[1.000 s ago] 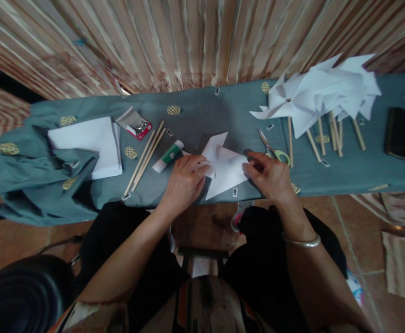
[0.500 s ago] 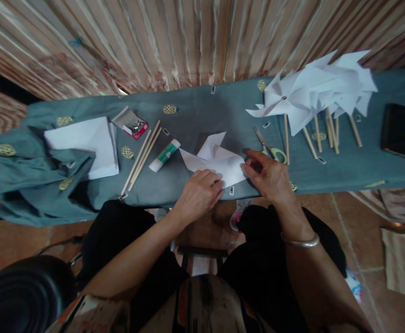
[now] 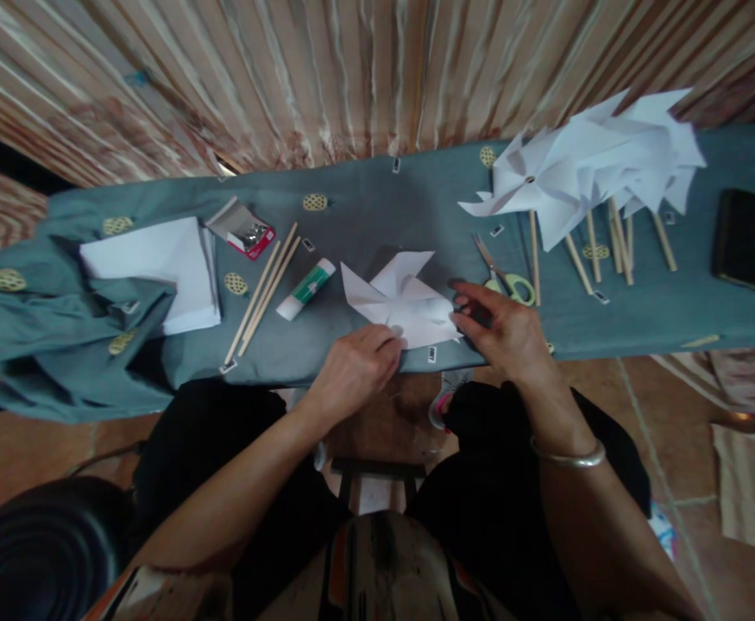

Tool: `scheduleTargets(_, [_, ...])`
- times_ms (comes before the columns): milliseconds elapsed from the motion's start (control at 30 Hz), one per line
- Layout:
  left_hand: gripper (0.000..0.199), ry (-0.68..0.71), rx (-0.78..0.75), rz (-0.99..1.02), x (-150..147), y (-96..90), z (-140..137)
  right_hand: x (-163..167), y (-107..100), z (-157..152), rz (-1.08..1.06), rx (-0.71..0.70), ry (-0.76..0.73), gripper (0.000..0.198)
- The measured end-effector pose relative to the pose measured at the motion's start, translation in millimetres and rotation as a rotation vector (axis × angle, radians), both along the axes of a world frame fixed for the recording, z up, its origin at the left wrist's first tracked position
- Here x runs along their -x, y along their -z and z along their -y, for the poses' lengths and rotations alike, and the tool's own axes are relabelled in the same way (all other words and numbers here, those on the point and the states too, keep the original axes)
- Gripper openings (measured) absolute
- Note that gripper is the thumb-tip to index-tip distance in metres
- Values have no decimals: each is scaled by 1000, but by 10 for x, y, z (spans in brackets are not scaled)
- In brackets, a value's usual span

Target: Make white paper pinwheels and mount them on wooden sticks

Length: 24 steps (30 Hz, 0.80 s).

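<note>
A white paper pinwheel (image 3: 403, 297) with folded blades lies on the cloth in front of me. My left hand (image 3: 361, 362) is closed on its near edge, thumb and fingers pressed together. At the pinwheel's right side, my right hand (image 3: 506, 336) pinches the paper edge between thumb and a finger, while the index finger sticks out above. Just beyond the right hand rest scissors (image 3: 506, 280) with green handles. A glue stick (image 3: 307, 289) with a green label lies left of the pinwheel. No stick shows on this pinwheel.
Several finished pinwheels (image 3: 597, 168) on sticks are piled at the back right, beside a dark phone-like object (image 3: 745, 240). Leftward lie loose wooden sticks (image 3: 264, 297), an opened small box (image 3: 244, 231) of shiny bits and stacked white paper (image 3: 157, 267). A black stool (image 3: 40, 552) stands at lower left.
The pinwheel has turned on the cloth; its upper blade has swung right and more folds show. My left hand has shifted slightly left and nearer to me. The right hand has barely moved.
</note>
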<state>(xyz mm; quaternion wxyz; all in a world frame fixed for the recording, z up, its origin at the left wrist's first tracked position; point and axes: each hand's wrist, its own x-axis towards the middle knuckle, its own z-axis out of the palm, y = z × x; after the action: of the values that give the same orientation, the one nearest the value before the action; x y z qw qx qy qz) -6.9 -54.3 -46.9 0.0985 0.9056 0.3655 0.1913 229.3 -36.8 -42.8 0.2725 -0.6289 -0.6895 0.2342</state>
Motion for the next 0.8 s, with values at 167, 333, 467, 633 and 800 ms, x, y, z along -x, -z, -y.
scheduleTargets(167, [20, 9, 16, 20, 44, 10, 1, 5, -32, 65, -144, -6, -175, 37])
scheduleTargets(333, [19, 38, 59, -17, 68, -39, 2, 30, -42, 115, -175, 70, -253, 33])
scheduleTargets(467, [17, 44, 60, -24, 78, -59, 3, 49, -35, 115, -201, 65, -278, 22])
scheduleTargets(633, [17, 36, 62, -28, 69, -53, 0, 117, -17, 89, -212, 63, -210, 12])
scheduleTargets(800, [20, 15, 65, 17, 45, -39, 27, 238, 49, 91, -149, -42, -147, 14])
